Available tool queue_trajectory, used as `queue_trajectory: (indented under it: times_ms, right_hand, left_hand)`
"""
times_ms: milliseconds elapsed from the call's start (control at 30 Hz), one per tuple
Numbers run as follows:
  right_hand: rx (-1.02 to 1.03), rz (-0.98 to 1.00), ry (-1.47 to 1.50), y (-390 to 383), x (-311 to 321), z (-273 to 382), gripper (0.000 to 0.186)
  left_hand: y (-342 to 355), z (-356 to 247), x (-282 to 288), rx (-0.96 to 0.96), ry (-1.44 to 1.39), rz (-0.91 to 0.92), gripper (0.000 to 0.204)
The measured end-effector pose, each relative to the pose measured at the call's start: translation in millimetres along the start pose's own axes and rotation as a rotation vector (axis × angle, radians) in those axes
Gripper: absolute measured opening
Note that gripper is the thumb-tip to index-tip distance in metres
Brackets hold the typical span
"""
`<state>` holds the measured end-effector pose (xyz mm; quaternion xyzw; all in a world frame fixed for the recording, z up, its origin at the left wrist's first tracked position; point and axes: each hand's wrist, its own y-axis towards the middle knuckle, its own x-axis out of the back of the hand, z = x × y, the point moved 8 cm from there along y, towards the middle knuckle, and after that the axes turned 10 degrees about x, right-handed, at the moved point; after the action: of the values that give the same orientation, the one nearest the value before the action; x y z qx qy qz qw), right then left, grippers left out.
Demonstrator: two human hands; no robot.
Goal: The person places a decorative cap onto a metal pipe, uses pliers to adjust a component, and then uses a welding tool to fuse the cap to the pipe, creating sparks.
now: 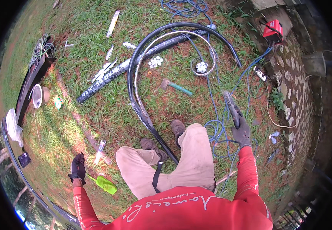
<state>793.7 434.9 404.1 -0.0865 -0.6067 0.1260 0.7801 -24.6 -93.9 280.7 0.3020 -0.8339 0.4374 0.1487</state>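
My right hand (242, 132), in a grey glove, is wrapped round a long dark-grey hand tool (232, 109) that points away from me; its exact kind is unclear. My left hand (78, 168), in a dark glove, hangs out to the left with its fingers curled; what they hold, if anything, I cannot make out. Just right of it lies a lime-green cloth-like piece (106, 185). A large curved black tube (130, 82) runs from between my feet round to the far right. Inside its curve lies a pale twisted bar (138, 65) ending in a small ring.
On the grass lie a hammer (176, 87) with a teal handle, white flower-shaped pieces (155, 62) and a black-wrapped length (104, 81). Blue cables (221, 126) loop at right, near a red machine (273, 31) and a stone wall (294, 88). A bucket (40, 96) stands left.
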Motion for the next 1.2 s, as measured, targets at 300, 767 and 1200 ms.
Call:
queue_trajectory:
  times_ms: [300, 767, 1200]
  right_hand:
    - [-0.492, -0.117, 0.037, -300.3, 144.9, -103.0, 0.05]
    - [-1.299, -0.846, 0.395, -730.9, 62.5, -82.5, 0.043]
    - [-1.868, -1.777, 0.621, -834.8, 3.9, -150.4, 0.035]
  left_hand:
    - [-151.1, -236.7, 51.6, 0.134, 0.271, 0.177, 0.031]
    - [-162.5, -432.0, -120.9, -0.132, 0.573, 0.583, 0.037]
    - [-385.3, -584.2, -504.4, -0.584, 1.073, 0.82, 0.044]
